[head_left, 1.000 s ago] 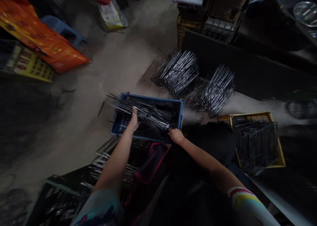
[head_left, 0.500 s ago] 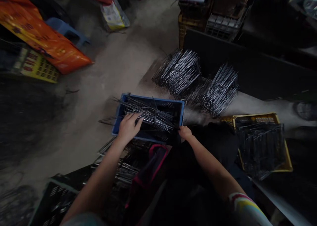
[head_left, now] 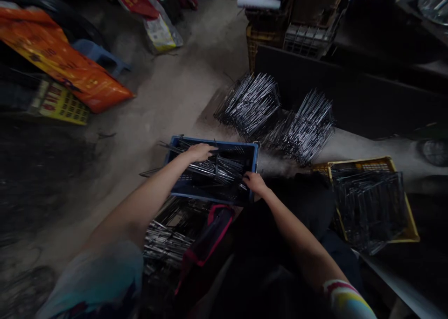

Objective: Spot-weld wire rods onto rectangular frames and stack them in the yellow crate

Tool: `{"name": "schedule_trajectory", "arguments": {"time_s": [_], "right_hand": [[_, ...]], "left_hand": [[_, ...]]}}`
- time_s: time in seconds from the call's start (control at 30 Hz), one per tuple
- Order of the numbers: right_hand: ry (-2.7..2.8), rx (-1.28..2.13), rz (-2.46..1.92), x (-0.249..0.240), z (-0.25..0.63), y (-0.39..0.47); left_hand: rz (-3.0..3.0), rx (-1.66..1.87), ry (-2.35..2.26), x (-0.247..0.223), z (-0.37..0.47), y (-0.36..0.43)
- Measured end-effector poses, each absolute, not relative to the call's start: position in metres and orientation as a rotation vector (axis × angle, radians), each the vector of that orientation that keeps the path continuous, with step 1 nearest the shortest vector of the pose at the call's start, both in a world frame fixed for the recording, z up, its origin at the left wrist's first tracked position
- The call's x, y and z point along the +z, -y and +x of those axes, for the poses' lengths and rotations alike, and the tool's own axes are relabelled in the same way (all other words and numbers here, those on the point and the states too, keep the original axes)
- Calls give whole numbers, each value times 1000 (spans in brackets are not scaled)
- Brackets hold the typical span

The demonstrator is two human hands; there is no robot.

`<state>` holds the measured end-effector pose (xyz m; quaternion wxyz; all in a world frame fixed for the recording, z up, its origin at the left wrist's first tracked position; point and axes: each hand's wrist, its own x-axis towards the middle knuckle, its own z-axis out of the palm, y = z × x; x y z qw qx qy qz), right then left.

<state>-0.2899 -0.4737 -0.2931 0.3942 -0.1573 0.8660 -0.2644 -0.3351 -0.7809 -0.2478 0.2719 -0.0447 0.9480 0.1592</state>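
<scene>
A blue crate [head_left: 210, 198] stands on the floor in front of me, with a bundle of thin metal rods [head_left: 227, 168] lying lengthwise in it. My left hand [head_left: 201, 152] is over the rods near the crate's far side; its fingers point right, and whether they grip anything is hidden. At the crate's right end, my right hand [head_left: 255, 182] has its fingers curled at the ends of the rods; what they hold is too small to make out.
Two piles of metal rods [head_left: 252, 102] [head_left: 308, 125] lie beyond the crate. A yellow crate [head_left: 411, 216] with wire frames is at the right. More rods [head_left: 166, 239] and a pink-edged bag [head_left: 213, 230] are nearer me. An orange sack [head_left: 70, 62] lies at the far left.
My left hand has moved right and away from me, across the rods. My right hand has shifted slightly left, from the crate's rim to the rod ends.
</scene>
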Motion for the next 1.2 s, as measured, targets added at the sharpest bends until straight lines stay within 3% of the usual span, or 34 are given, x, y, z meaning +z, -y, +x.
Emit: {"name": "schedule_trajectory", "arguments": {"time_s": [0.27, 0.57, 0.93, 1.2], "right_hand": [[-2088, -1177, -306, -285, -363, 564], [-1651, -1422, -185, -303, -374, 632], [-1302, -1852, 398, -301, -337, 616], [-1175, -1905, 532, -246, -278, 545]], "left_hand": [[-307, 425, -2765, -235, -303, 744], [-569, 811, -2815, -246, -278, 741], [-571, 898, -2794, -241, -271, 733], [-481, 844, -2750, -232, -228, 716]]}}
